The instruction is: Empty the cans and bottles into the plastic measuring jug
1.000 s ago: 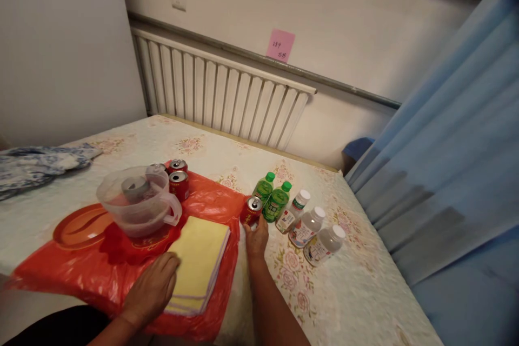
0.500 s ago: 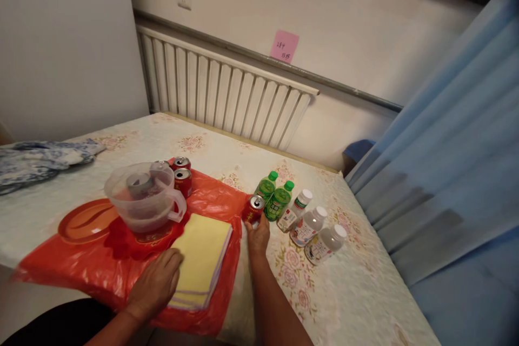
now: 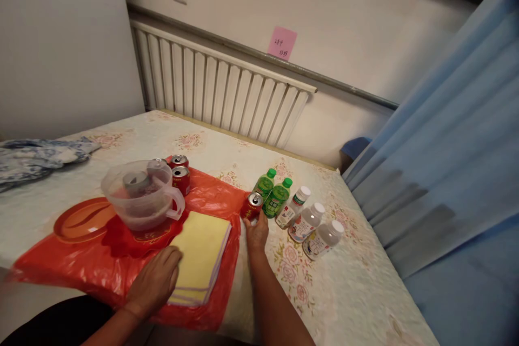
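Note:
My right hand (image 3: pixel 257 232) is closed round the lower part of a red drink can (image 3: pixel 252 206), upright at the right edge of the red plastic sheet. Two green bottles (image 3: pixel 276 199) stand right behind that can. My left hand (image 3: pixel 156 274) rests with fingers curled at the left edge of a stack of yellow cloths (image 3: pixel 205 248); nothing shows in it. Beyond the left hand, a clear plastic jug (image 3: pixel 140 203) stands on a red scalloped dish (image 3: pixel 121 246). More red cans (image 3: pixel 181 179) are behind the jug.
A row of white-capped bottles (image 3: pixel 307 223) runs along the right. An orange oval plate (image 3: pixel 77 227) lies left of the jug on the red plastic sheet (image 3: pixel 52 262). Crumpled patterned fabric (image 3: pixel 38 159) is at far left. A blue curtain (image 3: pixel 454 135) hangs beside the table on the right.
The view has shifted slightly, so everything sits a little further left and up. Both hands keep their places, the right one still on the can.

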The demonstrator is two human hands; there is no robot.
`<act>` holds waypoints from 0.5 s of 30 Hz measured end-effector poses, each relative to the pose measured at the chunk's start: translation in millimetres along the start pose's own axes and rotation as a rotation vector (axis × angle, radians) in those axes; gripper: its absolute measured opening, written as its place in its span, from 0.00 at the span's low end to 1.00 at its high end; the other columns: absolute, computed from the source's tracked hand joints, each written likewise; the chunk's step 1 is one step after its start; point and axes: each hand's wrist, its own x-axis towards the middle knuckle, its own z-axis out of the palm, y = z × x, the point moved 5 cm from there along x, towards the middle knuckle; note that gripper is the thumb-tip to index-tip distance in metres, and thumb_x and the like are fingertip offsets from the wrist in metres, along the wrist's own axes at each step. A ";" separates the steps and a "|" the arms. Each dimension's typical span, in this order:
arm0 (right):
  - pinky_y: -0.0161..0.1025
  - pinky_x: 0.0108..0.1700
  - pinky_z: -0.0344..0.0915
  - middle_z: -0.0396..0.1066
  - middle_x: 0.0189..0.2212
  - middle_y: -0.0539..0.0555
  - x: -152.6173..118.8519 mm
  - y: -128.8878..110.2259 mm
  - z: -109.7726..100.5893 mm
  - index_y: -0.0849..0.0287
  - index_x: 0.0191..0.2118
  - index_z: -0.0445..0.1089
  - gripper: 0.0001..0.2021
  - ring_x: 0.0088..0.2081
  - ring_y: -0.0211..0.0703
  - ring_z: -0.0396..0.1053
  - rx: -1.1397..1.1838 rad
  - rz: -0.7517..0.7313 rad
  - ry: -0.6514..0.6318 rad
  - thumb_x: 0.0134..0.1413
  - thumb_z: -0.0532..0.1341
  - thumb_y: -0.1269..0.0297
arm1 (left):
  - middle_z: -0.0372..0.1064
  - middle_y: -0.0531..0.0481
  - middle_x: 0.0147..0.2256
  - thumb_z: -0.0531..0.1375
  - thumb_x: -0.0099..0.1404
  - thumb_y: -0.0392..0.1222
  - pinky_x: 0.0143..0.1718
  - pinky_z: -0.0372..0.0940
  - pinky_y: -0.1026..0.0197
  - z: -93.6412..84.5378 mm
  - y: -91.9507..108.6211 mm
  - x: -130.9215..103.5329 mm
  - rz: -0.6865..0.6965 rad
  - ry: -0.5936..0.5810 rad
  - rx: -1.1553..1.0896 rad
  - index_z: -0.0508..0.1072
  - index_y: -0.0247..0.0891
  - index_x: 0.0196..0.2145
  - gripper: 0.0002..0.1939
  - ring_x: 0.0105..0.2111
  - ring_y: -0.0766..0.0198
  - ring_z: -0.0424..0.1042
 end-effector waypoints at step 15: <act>0.48 0.51 0.67 0.73 0.48 0.67 0.3 2.8 1.7 0.66 0.58 0.66 0.31 0.48 0.56 0.71 0.018 0.028 -0.022 0.46 0.68 0.63 | 0.74 0.45 0.41 0.50 0.68 0.35 0.44 0.68 0.55 2.8 -0.5 -0.7 0.022 -0.018 0.043 0.72 0.40 0.40 0.11 0.41 0.56 0.75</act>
